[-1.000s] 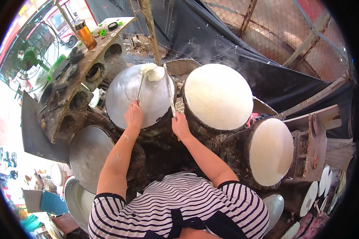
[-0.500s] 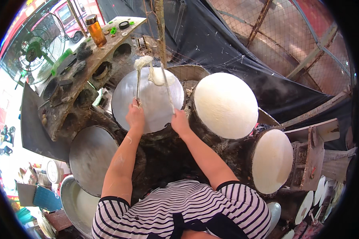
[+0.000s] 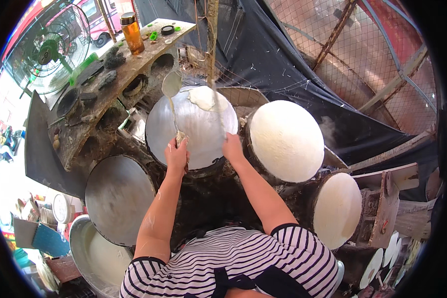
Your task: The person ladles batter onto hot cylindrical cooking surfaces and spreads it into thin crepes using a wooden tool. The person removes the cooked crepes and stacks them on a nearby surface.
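Note:
My left hand (image 3: 176, 155) is closed on the batter-smeared handle of a metal ladle (image 3: 172, 83), whose round bowl is raised at the back-left of the middle griddle (image 3: 168, 129). My right hand (image 3: 231, 145) grips a long pale stick (image 3: 219, 121), blurred by motion, at the griddle's right side. A mound of white batter (image 3: 203, 98) lies toward that griddle's far edge. To the right, two round griddles are covered in pale layers: a larger one (image 3: 287, 139) and a smaller one (image 3: 337, 208). A bare grey griddle (image 3: 119, 198) sits beside my left forearm.
A pot of batter (image 3: 104, 258) stands at lower left. A sooty shelf (image 3: 134, 64) with an amber jar (image 3: 133, 36) runs along the upper left, near a green fan (image 3: 47, 49). Black sheeting (image 3: 288, 84) and wire mesh (image 3: 347, 54) line the back. Wooden boards (image 3: 382, 208) stand at right.
The ladle's bowl, earlier heaped with dripping batter, has moved left and shows little batter now; the mound rests on the griddle. The stick is moving. The whole view has shifted somewhat.

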Demonstrator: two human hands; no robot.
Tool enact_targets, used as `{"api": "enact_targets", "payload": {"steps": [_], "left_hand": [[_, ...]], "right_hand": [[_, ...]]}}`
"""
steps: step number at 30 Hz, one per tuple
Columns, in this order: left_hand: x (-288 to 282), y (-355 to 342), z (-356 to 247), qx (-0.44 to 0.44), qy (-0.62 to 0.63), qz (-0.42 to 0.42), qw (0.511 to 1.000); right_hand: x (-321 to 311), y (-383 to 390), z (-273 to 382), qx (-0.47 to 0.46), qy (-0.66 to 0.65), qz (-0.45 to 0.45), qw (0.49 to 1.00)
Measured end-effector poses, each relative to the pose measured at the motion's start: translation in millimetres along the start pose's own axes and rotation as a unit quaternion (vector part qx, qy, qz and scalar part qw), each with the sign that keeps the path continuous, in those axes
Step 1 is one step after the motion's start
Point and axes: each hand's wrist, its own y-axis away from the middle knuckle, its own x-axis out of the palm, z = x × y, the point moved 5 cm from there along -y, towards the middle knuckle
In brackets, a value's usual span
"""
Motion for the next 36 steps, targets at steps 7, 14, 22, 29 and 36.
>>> {"api": "enact_targets", "payload": {"steps": [7, 14, 22, 29, 36], "left_hand": [[-16.0, 21.1, 0.1, -0.072, 0.156, 0.026, 0.985], [-18.3, 24.4, 4.6, -0.089, 0.204, 0.034, 0.974], [-39.2, 33.2, 9.7, -0.086, 0.204, 0.039, 0.974], [-46.4, 36.6, 13.9, -0.074, 0.187, 0.019, 0.979], [-52.1, 52.4, 5.7, -0.078, 0.213, -0.002, 0.974]], "right_hand": [[-7.8, -2.7, 41.6, -0.002, -0.010, 0.066, 0.998], [53.5, 19.0, 37.0, -0.001, 0.010, 0.077, 0.997], [26.8, -18.2, 28.2, 0.010, 0.038, 0.072, 0.997], [62.1, -12.0, 35.6, -0.074, 0.024, 0.140, 0.987], [35.2, -56.1, 20.7, -0.020, 0.069, 0.144, 0.987]]}}
